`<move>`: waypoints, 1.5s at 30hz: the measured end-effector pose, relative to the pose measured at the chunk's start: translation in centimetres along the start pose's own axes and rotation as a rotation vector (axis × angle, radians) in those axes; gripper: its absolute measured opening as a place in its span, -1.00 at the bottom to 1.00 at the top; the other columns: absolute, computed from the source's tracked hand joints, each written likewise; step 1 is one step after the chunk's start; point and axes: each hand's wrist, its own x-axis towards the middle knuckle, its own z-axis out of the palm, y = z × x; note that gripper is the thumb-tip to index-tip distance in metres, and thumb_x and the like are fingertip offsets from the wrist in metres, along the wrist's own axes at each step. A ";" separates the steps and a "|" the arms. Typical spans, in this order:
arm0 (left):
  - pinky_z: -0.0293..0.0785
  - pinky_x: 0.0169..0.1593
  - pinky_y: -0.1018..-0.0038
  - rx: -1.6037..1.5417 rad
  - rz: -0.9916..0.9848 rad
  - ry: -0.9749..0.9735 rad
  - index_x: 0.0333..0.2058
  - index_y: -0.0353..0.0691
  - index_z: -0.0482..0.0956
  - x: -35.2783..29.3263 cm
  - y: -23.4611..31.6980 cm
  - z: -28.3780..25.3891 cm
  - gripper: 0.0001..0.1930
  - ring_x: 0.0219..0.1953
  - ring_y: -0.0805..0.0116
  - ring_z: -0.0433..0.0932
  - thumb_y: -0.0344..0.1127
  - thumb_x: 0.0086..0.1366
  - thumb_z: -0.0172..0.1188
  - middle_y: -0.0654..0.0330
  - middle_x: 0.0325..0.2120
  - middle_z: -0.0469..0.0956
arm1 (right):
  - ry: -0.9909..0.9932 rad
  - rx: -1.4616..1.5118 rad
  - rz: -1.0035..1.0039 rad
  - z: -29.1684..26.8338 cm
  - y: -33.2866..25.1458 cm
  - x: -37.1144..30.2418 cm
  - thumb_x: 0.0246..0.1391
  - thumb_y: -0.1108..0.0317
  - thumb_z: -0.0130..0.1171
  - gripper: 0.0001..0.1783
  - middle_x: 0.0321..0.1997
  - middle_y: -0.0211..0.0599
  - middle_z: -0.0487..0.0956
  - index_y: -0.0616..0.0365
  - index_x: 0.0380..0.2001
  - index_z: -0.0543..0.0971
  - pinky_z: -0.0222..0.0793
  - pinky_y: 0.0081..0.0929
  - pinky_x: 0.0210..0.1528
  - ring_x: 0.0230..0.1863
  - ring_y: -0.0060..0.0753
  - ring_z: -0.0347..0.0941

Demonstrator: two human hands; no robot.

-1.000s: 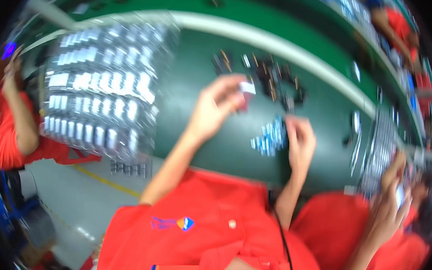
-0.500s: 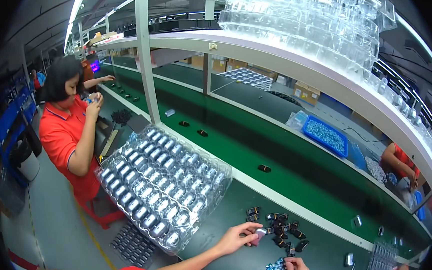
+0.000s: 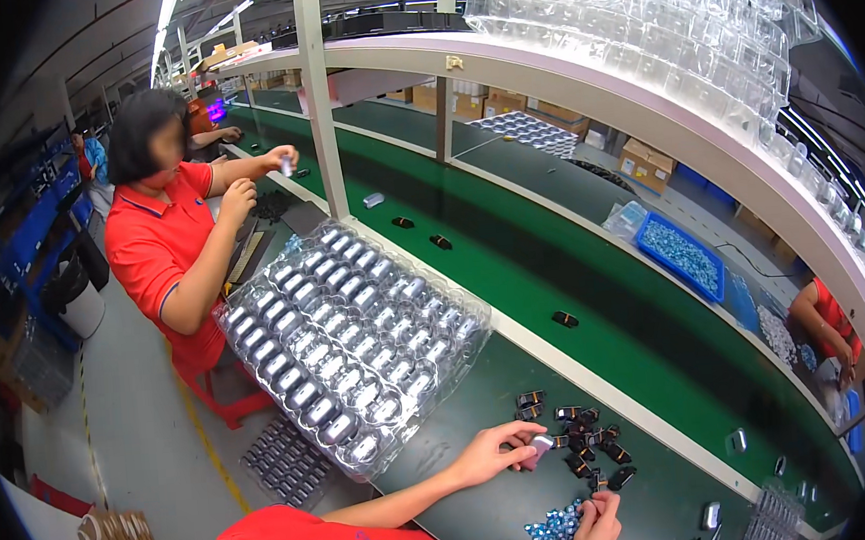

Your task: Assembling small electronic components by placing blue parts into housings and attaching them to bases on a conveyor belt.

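Note:
My left hand point(image 3: 497, 453) holds a small rounded shell point(image 3: 539, 447), silver with a pinkish side, between thumb and fingers above the dark worktable. Close by on the right lies a loose heap of small black parts point(image 3: 583, 440) with gold-coloured bits. My right hand point(image 3: 596, 527) has its thumb and fingertips drawn together at the near edge of that heap; whatever is between them is too small to make out. A pile of tiny shiny blue pieces point(image 3: 555, 527) lies just left of the right hand's fingers.
Left of my arm, clear plastic trays point(image 3: 357, 335) of silver shells overhang the table. A green conveyor belt point(image 3: 502, 265) runs beyond, carrying scattered parts. Clear trays point(image 3: 627, 46) stack on the overhead shelf point(image 3: 580, 84). A co-worker point(image 3: 165, 249) in red sits at left.
The whole view has shifted slightly. My left hand keeps the shell; my right fingertips have moved a little off the blue pile. The co-worker's hands have parted, one reaching toward the belt with a small part.

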 end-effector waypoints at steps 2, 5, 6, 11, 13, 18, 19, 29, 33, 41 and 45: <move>0.54 -0.26 0.54 -0.014 -0.018 -0.034 0.16 -0.25 0.43 -0.4 0.3 0.2 -0.61 -0.25 0.44 0.62 -0.38 0.38 0.14 0.15 -0.18 0.57 | 0.049 0.162 0.014 0.2 0.4 -0.1 0.16 0.43 0.14 -0.85 -0.37 -0.18 0.62 0.22 -0.21 0.54 0.44 -0.41 -0.24 -0.36 -0.29 0.56; 0.54 -0.25 0.51 -0.018 -0.002 -0.037 0.17 -0.26 0.41 0.1 1.5 -0.4 -0.60 -0.24 0.43 0.62 -0.38 0.38 0.14 0.15 -0.15 0.57 | 0.067 0.208 0.008 0.3 -0.6 0.0 0.14 0.46 0.20 -0.91 -0.43 -0.17 0.63 0.28 -0.35 0.55 0.45 -0.44 -0.28 -0.42 -0.35 0.58; 0.54 -0.23 0.50 0.015 -0.025 -0.015 0.16 -0.27 0.41 1.0 2.3 -0.6 -0.59 -0.21 0.43 0.61 -0.37 0.36 0.17 0.16 -0.12 0.56 | 0.070 0.171 -0.005 0.1 -1.2 0.5 0.12 0.48 0.21 -0.92 -0.41 -0.17 0.63 0.28 -0.34 0.56 0.46 -0.42 -0.25 -0.40 -0.31 0.58; 0.52 -0.07 0.48 0.018 0.142 0.040 0.12 -0.28 0.45 4.9 5.6 -0.5 -0.57 -0.13 0.43 0.55 -0.34 0.29 0.24 0.17 -0.09 0.55 | 0.115 0.166 -0.278 0.1 0.3 3.1 -0.01 0.55 0.27 -0.86 -0.27 -0.16 0.63 0.27 -0.31 0.61 0.46 -0.43 -0.13 -0.26 -0.28 0.58; 0.52 -0.09 0.49 0.012 0.163 -0.027 0.15 -0.28 0.43 7.0 5.8 0.0 -0.57 -0.14 0.42 0.56 -0.37 0.32 0.20 0.15 -0.11 0.56 | 0.007 0.272 0.008 -1.5 -1.2 3.3 0.04 0.53 0.27 -0.89 -0.32 -0.23 0.64 0.27 -0.32 0.62 0.46 -0.49 -0.14 -0.30 -0.42 0.57; 0.55 -0.06 0.45 -0.009 0.158 -0.050 0.15 -0.29 0.42 9.9 5.7 1.5 -0.60 -0.11 0.38 0.57 -0.45 0.34 0.14 0.13 -0.08 0.55 | -0.030 0.795 -0.028 -1.2 -2.1 7.6 0.14 0.48 0.23 -0.84 -0.35 -0.31 0.62 0.35 -0.23 0.60 0.45 -0.59 -0.19 -0.31 -0.56 0.52; 0.56 -0.05 0.45 -0.055 0.186 -0.062 0.13 -0.29 0.44 10.1 5.7 2.1 -0.61 -0.10 0.37 0.58 -0.47 0.33 0.15 0.13 -0.08 0.56 | -0.046 0.841 -0.061 -1.2 -2.4 8.9 0.14 0.48 0.22 -0.82 -0.35 -0.30 0.62 0.36 -0.21 0.60 0.45 -0.60 -0.19 -0.31 -0.55 0.52; 0.59 0.02 0.37 -0.083 0.341 -0.027 0.09 -0.29 0.48 8.8 5.2 0.6 -0.62 -0.06 0.34 0.58 -0.50 0.30 0.20 0.10 -0.06 0.56 | -0.185 0.773 -0.172 1.7 -6.4 14.5 0.10 0.49 0.27 -0.79 -0.27 -0.25 0.65 0.34 -0.19 0.60 0.52 -0.54 -0.15 -0.26 -0.52 0.59; 0.62 -0.01 0.37 -0.036 0.294 0.031 0.09 -0.34 0.49 8.5 5.7 0.6 -0.62 -0.06 0.33 0.58 -0.45 0.31 0.20 0.08 -0.09 0.57 | -0.002 0.573 -0.381 1.8 -6.6 15.2 0.08 0.49 0.29 -0.81 -0.28 -0.28 0.66 0.29 -0.21 0.60 0.52 -0.53 -0.19 -0.25 -0.49 0.61; 0.66 -0.18 0.45 -0.019 0.014 -0.093 0.08 -0.45 0.48 8.9 4.9 -0.2 -0.56 -0.19 0.33 0.63 -0.27 0.33 0.21 0.01 -0.14 0.60 | 0.216 0.095 -0.725 2.3 -5.8 16.1 0.00 0.49 0.33 -0.79 -0.30 -0.25 0.67 0.21 -0.24 0.59 0.51 -0.50 -0.23 -0.28 -0.37 0.64; 0.65 -0.19 0.46 0.018 -0.014 -0.083 0.06 -0.46 0.50 9.0 5.5 -0.8 -0.59 -0.26 0.35 0.65 -0.31 0.32 0.23 0.00 -0.18 0.61 | 0.239 0.011 -0.835 3.1 -6.0 16.4 0.01 0.53 0.30 -0.81 -0.31 -0.20 0.67 0.21 -0.24 0.61 0.52 -0.48 -0.22 -0.29 -0.32 0.64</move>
